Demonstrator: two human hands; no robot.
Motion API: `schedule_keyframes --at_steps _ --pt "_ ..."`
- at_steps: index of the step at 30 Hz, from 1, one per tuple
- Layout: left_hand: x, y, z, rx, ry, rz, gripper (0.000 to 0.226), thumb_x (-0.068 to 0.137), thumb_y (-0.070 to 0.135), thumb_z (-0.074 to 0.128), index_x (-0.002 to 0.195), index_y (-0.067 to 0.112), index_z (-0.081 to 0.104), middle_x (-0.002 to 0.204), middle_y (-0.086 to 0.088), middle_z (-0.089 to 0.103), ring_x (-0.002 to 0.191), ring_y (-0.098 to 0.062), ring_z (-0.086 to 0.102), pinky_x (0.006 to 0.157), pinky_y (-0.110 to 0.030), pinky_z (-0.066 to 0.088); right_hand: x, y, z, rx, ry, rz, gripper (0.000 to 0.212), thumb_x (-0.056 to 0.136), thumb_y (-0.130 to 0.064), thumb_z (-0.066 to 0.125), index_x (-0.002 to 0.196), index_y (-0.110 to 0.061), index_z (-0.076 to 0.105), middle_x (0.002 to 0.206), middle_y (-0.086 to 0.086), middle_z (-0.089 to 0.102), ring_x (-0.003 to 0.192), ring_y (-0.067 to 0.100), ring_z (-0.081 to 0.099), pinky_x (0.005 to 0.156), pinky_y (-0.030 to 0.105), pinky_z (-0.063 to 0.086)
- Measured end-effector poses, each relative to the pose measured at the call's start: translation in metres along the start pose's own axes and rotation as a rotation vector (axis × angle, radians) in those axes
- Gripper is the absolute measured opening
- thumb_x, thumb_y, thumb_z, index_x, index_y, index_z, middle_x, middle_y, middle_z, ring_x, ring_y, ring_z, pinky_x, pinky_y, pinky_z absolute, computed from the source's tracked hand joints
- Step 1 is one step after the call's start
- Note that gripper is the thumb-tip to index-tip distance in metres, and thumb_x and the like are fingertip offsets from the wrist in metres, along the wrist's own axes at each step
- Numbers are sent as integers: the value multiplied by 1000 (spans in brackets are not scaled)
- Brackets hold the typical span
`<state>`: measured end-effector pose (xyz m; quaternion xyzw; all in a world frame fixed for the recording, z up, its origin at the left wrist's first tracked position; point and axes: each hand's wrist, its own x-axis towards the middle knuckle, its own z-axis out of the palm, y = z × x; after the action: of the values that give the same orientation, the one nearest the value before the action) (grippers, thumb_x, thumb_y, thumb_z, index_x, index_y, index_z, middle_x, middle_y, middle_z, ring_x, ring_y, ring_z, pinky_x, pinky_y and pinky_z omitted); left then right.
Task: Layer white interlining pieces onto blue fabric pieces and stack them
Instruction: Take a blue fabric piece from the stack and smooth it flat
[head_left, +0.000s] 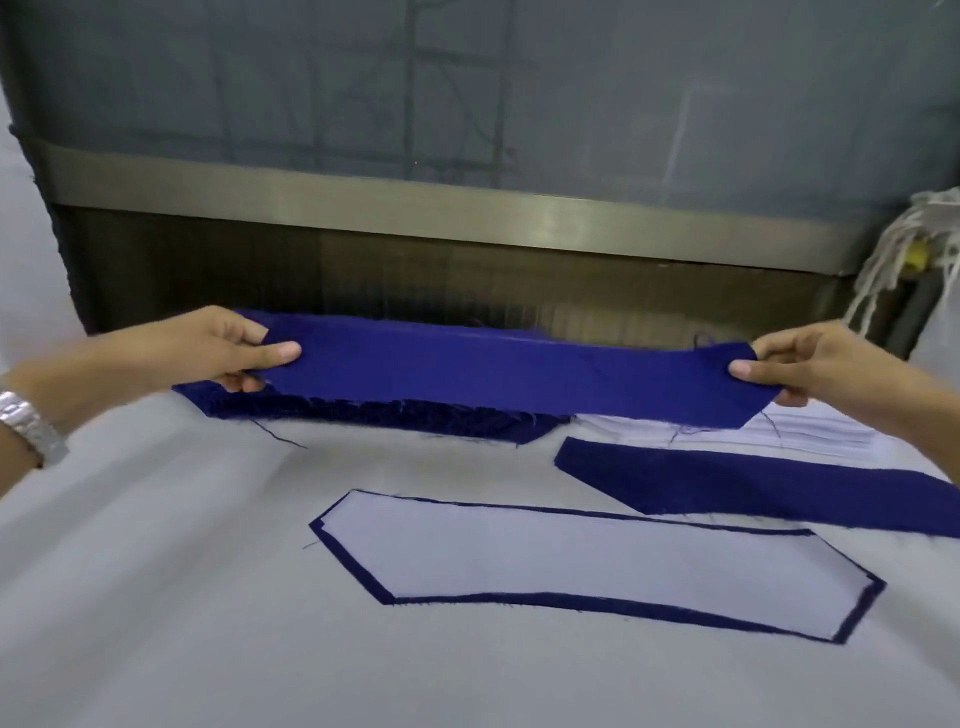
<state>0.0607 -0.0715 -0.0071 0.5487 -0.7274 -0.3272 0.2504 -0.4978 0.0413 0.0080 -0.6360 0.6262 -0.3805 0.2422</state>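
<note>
A long blue fabric piece (509, 374) is stretched in the air between my hands. My left hand (208, 348) pinches its left end and my right hand (810, 364) pinches its right end. Below it, at the back left, lies a thick stack of blue pieces (363, 413). A stack of white interlining pieces (810, 434) sits at the back right, partly hidden. In front of that lies a single blue piece (753, 486). Nearest me lies a white interlining piece (597, 569) laid on a blue piece, whose edge shows as a thin border.
Everything rests on a grey cloth-covered table (156, 597). A metal rail (467, 208) and a dark slot of a machine run along the back. White cords (898, 260) hang at the far right. A watch sits on my left wrist.
</note>
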Motion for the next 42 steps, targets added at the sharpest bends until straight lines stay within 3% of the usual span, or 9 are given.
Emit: schedule_keyframes --at_steps 3,5,8,11,17,23,30,33,42 --pt "-8 1 27 -2 -85 -74 39 64 56 70 76 20 80 61 -5 64 50 -8 51 49 -17 41 -18 26 -18 -92 -96 73 31 68 -39 80 80 -11 77 69 16 66 50 13 52 44 16 44" --pt "-16 2 41 -12 -180 -97 45 62 62 75 81 21 81 59 -5 60 47 -6 46 44 -15 35 -27 45 -28 -103 -150 127 42 66 -42 86 72 -4 70 63 17 57 47 15 47 44 18 42" --pt "-27 1 59 -27 -287 -90 54 59 69 78 91 26 82 57 1 61 45 -5 44 42 -14 29 -34 77 -38 -126 -252 196 52 64 -49 92 64 -8 60 58 16 53 46 18 46 46 21 42" --pt "-35 0 73 12 -355 -114 43 65 63 74 93 31 82 72 5 72 47 -4 47 41 -14 28 -32 120 -47 -142 -323 251 58 71 -45 90 82 5 62 70 32 57 50 20 49 47 22 43" --pt "-43 -2 86 56 -366 -186 41 65 63 71 88 30 82 77 1 76 46 -1 51 41 -13 26 -14 200 -60 -142 -477 321 33 89 -30 79 95 -2 65 83 28 67 50 20 56 46 23 46" --pt "-48 0 95 41 -386 -151 34 73 53 69 82 23 83 72 -1 75 45 -5 53 47 -8 36 -4 239 -48 -130 -548 326 37 91 -34 76 109 -5 64 94 28 69 55 26 63 50 25 51" --pt "-46 -4 98 42 -361 -164 36 68 57 70 75 24 81 63 -1 72 42 -7 51 48 -8 38 -15 225 -45 -115 -550 326 37 89 -36 77 109 -7 67 86 18 69 55 23 61 50 25 50" --pt "-44 -9 98 50 -347 -177 41 65 61 72 71 21 80 63 -3 72 41 -7 50 46 -9 37 -23 207 -42 -85 -575 305 34 91 -37 75 108 -9 68 97 18 72 59 19 60 51 23 49" --pt "-40 -16 100 78 -322 -198 50 63 68 70 80 22 81 66 -5 73 42 -9 52 51 -13 43 -42 161 -36 -86 -567 275 41 85 -45 80 102 -9 71 85 16 69 59 17 58 52 20 48"
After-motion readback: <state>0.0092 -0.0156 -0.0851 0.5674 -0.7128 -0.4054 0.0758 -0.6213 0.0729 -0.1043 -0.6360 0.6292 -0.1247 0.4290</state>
